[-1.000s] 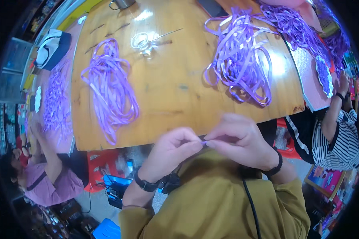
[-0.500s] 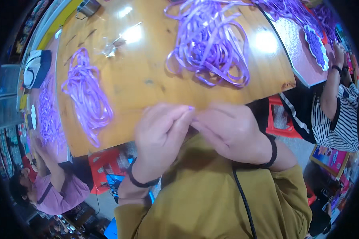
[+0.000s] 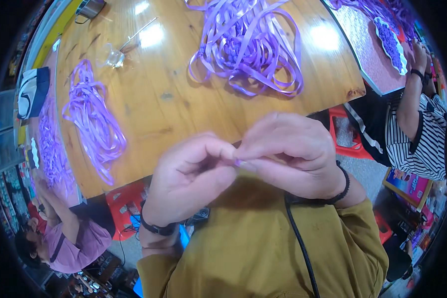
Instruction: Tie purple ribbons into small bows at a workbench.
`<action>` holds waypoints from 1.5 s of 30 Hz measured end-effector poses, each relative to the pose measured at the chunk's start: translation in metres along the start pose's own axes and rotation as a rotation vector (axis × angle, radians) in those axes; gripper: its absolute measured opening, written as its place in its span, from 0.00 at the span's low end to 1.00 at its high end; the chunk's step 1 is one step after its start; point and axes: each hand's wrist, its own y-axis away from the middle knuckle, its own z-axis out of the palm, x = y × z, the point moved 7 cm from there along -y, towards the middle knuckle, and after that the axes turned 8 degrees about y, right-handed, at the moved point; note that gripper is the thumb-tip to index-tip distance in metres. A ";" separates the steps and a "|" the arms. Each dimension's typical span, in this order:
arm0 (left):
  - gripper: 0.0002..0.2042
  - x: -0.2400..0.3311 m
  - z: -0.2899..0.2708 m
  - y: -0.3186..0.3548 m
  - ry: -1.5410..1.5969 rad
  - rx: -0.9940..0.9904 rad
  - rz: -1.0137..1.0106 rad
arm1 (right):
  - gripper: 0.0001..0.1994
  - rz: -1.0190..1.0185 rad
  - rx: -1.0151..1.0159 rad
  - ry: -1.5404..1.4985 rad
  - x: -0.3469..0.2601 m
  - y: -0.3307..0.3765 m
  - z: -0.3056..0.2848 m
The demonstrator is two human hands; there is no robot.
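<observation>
While a narrow purple ribbon bundle (image 3: 94,121) lies leftmost on the wooden table (image 3: 154,107), the left hand (image 3: 191,179) pinches a tiny purple piece (image 3: 238,162) near the table's front edge; a larger ribbon bundle (image 3: 253,47) lies beyond; the right hand (image 3: 293,154) pinches the same piece.

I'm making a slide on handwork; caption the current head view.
Left hand and right hand meet at a small purple piece near a wooden table bearing purple ribbon bundles.

Hands (image 3: 293,149) are holding a tiny purple piece (image 3: 238,162), purple ribbon bundles (image 3: 233,47) are lying apart on the wooden counter (image 3: 156,111)
</observation>
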 end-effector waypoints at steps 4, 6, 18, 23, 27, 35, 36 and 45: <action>0.05 -0.010 0.002 0.001 0.136 -0.008 -0.069 | 0.07 -0.044 -0.026 -0.001 -0.001 -0.001 0.001; 0.05 -0.013 0.002 0.001 0.205 -0.029 -0.117 | 0.08 -0.047 -0.051 0.011 -0.002 0.001 0.001; 0.06 -0.017 0.004 0.001 0.344 -0.055 -0.177 | 0.15 -0.228 -0.005 0.340 -0.023 0.014 0.003; 0.05 -0.012 0.004 0.006 0.166 -0.007 -0.050 | 0.12 -0.190 -0.008 0.255 -0.020 0.013 0.004; 0.06 0.005 0.003 0.007 -0.144 0.049 0.239 | 0.11 -0.117 0.012 0.156 -0.018 0.011 0.003; 0.08 0.030 0.019 0.025 -0.778 0.208 0.758 | 0.13 -0.113 0.108 0.199 -0.016 0.008 0.001; 0.07 0.024 0.012 0.020 -0.557 0.190 0.613 | 0.13 -0.129 0.127 0.204 -0.017 0.008 0.000; 0.04 -0.005 0.003 0.009 0.130 0.185 0.119 | 0.12 -0.117 0.126 0.200 -0.015 0.008 -0.002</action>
